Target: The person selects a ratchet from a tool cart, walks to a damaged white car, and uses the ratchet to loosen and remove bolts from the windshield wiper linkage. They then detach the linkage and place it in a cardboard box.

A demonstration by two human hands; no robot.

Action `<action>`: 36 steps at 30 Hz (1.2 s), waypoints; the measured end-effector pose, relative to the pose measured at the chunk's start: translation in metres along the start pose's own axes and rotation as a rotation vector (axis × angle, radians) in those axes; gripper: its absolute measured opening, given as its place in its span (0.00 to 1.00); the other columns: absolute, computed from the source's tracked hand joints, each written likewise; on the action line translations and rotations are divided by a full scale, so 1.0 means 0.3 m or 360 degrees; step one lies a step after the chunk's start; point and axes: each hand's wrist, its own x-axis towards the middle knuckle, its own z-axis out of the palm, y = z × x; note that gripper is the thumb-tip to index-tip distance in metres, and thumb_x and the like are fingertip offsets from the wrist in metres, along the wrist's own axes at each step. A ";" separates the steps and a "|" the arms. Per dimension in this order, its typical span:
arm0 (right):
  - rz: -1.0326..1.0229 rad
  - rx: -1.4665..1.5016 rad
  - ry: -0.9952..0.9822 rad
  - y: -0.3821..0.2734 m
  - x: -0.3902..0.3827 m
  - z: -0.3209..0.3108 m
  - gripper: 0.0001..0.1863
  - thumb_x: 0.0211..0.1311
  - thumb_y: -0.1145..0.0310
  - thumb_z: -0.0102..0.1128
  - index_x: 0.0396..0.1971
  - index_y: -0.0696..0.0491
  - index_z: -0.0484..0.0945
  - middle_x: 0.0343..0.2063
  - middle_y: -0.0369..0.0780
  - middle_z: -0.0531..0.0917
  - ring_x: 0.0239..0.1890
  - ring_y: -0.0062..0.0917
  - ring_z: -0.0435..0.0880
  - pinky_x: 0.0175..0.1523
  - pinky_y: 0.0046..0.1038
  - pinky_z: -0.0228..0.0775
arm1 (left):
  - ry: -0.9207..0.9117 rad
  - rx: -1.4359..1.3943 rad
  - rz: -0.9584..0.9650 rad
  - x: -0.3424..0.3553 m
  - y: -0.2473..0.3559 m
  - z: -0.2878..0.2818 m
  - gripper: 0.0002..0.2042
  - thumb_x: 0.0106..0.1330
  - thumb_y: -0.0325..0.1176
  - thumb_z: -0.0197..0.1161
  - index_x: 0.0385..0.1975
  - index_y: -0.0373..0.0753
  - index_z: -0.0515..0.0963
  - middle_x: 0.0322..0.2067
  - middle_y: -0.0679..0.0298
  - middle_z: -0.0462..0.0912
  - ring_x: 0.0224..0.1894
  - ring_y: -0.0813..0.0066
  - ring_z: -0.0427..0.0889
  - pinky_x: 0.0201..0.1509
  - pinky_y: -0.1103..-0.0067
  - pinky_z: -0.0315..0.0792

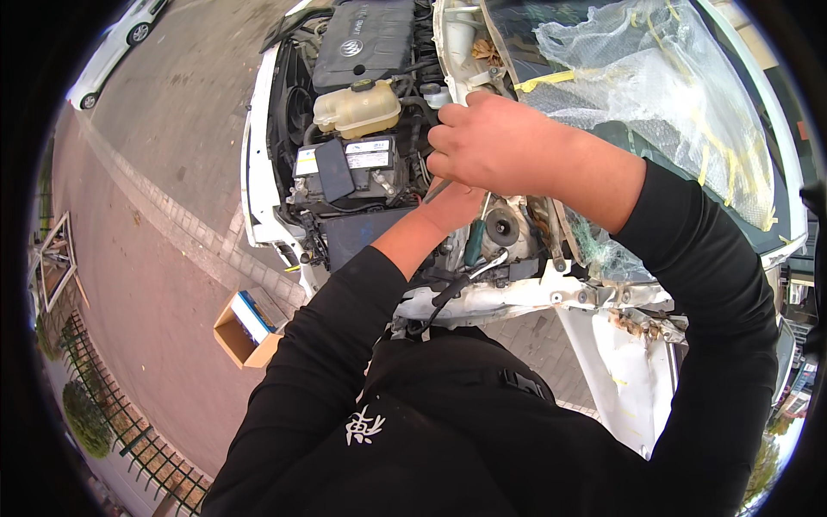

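My right hand is curled closed over the engine bay of a white car, near the inner edge by the windshield base; whatever its fingers grip is hidden. Below it my left hand reaches in, its fingers mostly covered by the right hand. A thin grey metal bar shows beside the left wrist; I cannot tell which hand, if either, holds it. Just to the right of the left hand is the round strut mount. Beside that stand a green tool handle and a ratchet wrench with a black grip.
A battery with a dark phone-like slab on it sits left of my hands. Beyond are a yellowed coolant tank and the engine cover. Bubble wrap covers the windshield. A cardboard box stands on the ground.
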 end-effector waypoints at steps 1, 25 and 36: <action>0.0121 0.0099 0.0164 0.031 -0.056 -0.005 0.13 0.59 0.61 0.73 0.41 0.49 0.86 0.40 0.37 0.90 0.39 0.34 0.87 0.43 0.39 0.78 | 0.0126 0.0033 0.0062 0.010 -0.005 -0.004 0.11 0.79 0.35 0.65 0.50 0.35 0.86 0.44 0.54 0.92 0.48 0.58 0.90 0.52 0.64 0.82; 0.2157 0.1446 -0.0125 -0.382 -0.358 0.782 0.24 0.69 0.59 0.67 0.60 0.55 0.80 0.46 0.56 0.90 0.53 0.54 0.89 0.60 0.50 0.80 | -0.0074 -0.0622 -0.0359 0.069 0.041 -0.007 0.13 0.81 0.24 0.57 0.58 0.30 0.82 0.46 0.55 0.90 0.42 0.72 0.91 0.51 0.73 0.83; 0.2031 0.1248 -0.0249 -0.347 -0.312 0.863 0.25 0.71 0.58 0.66 0.61 0.57 0.77 0.41 0.54 0.91 0.46 0.54 0.91 0.52 0.55 0.83 | 0.0464 -0.0225 0.0012 0.132 0.091 0.085 0.15 0.66 0.38 0.79 0.38 0.35 0.81 0.32 0.59 0.83 0.32 0.69 0.80 0.39 0.70 0.75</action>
